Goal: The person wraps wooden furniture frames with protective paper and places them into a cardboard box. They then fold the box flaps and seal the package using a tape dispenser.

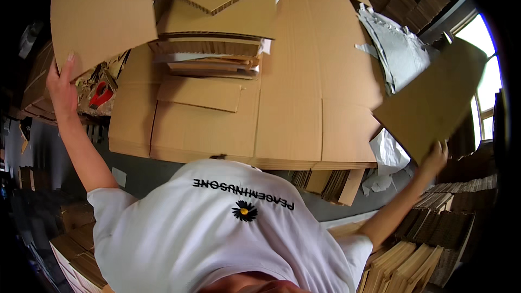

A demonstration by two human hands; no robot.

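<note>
L hand (pixel 64 89) out at 9 o'clock, thumb pressed on the near face of the left sheet (pixel 103 16), gripping its bottom corner; the other fingers are mostly behind the board, so can't tell how they lie. That sheet's up at 10 o'clock: plain tan cardboard, smooth, a few faint marks nr its R edge, sides looking bowed out here by the lens rim. Top's cut off by the frame, so full ht. can't be read.

Over to 3-4 o'clock, R hand (pixel 436 157), fingers clamped on the near corner of the right sheet (pixel 434 92), which slants up at 2-3 o'clock. Darker, olive-brown, face in shade; far end goes soft against the window (pixel 475 30) glare. Hand's blurred too, so exact finger spacing's hard to call.

Between 'em, big cardboard panels (pixel 290 130) lie spread across the middle, creases & joins showing. Small flat piece (pixel 201 95) just off centre toward 10 o'clock; beyond it, narrow boards (pixel 217 46) w/ white paper (pixel 187 57), partly hidden. Red tool (pixel 100 96) at 9-10 o'clock among scraps, exact kind unclear. Grey wrap (pixel 396 43), crumpled, at 2 o'clock, partly blocked by the right sheet.
</note>
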